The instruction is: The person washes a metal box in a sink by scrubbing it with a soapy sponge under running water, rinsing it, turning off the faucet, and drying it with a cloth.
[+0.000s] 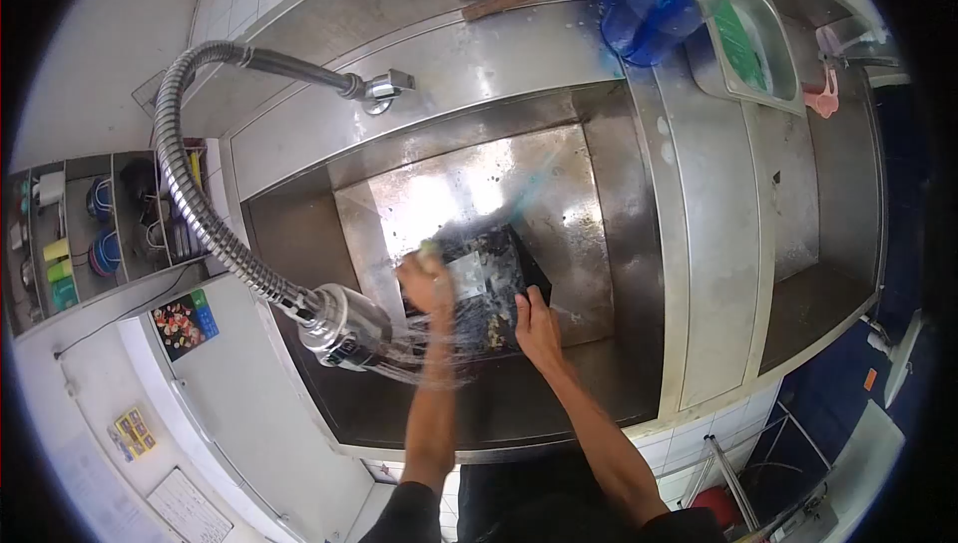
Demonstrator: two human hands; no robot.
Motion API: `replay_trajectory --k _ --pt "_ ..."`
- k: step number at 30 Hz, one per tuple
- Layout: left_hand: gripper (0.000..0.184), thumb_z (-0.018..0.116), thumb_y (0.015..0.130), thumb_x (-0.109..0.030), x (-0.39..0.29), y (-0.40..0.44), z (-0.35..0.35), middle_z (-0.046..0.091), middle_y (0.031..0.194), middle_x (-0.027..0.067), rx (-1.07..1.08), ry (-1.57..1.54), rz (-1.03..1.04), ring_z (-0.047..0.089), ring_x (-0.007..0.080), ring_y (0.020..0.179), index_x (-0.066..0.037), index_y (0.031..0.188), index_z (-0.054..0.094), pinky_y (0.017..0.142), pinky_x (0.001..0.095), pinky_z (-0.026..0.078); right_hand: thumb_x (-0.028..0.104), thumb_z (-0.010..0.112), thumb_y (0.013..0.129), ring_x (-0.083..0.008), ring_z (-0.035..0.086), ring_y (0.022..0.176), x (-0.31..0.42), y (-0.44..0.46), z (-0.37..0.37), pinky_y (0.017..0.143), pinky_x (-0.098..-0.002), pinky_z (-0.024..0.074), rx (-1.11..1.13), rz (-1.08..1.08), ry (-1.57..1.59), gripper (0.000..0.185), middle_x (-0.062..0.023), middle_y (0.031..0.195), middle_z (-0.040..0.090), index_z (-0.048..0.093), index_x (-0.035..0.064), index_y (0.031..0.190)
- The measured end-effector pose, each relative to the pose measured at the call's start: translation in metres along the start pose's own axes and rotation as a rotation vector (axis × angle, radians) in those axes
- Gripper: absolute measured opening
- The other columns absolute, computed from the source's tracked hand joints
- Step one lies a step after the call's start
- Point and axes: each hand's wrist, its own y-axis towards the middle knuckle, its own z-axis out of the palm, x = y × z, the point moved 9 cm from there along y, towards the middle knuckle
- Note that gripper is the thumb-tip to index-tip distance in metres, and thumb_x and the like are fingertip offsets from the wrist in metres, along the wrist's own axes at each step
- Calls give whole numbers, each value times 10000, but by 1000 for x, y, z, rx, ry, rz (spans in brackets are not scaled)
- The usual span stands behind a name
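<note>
At the steel sink [574, 189], you lean in with both hands over a black container [496, 288], which lies in the near middle of the basin, its surface streaked with wet, pale residue. Your right hand [537, 321] clasps the container's right edge between thumb and fingers, a hold that seems meant to stop it sliding on the slick metal. Your left hand [429, 283], blurred, is curled on a small yellow-green pad [429, 247], likely a sponge, at the container's far left, placed so the working side stays opposite the steadying one. The spray head [344, 323] hangs on the left from its arched flexible hose [180, 164], an arrangement that leaves both hands free as water [424, 368] fans across your left forearm. On the far right, a pump bottle of blue liquid [649, 19] stands on the ledge beside a steel pan [712, 69], seemingly within reach yet outside the basin
</note>
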Motion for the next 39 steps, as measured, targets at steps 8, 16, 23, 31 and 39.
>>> replay_trajectory --k 8,16,23,31,39 --pt "215 627 882 -175 -7 -20 -41 585 899 211 234 -482 -127 589 415 855 -9 1009 579 765 467 475 290 479 1023 -460 631 623 25 -6 -12 536 -532 441 119 4 26 392 -281 689 620 563 -62 1172" --pt "293 651 877 -195 -85 -67 -38 593 1144 247 309 -160 351 577 420 1084 -31 1115 597 836 466 493 273 499 1026 -418 583 647 30 0 -4 581 -436 413 -164 -27 144 286 -217 671 535 541 -7 987" --pt "260 628 894 -185 -11 -25 -29 576 986 236 255 -102 163 591 440 911 -11 1078 570 767 501 484 289 488 1040 -160 433 566 16 -3 -17 544 -373 355 -207 188 157 340 -108 602 460 548 -17 906" --pt "272 598 930 -222 -64 -67 -62 578 959 192 418 -212 431 581 405 893 -4 1089 562 791 468 477 297 508 1027 -221 499 585 8 -5 -26 576 -371 409 -334 113 235 337 -120 654 519 544 -17 909" --pt "290 616 895 -225 -73 -24 -25 592 1005 224 153 -143 361 567 429 928 -10 1085 574 801 488 453 304 528 1021 -150 443 595 21 -7 -12 566 -347 388 -344 30 86 331 -70 651 481 526 -15 933"
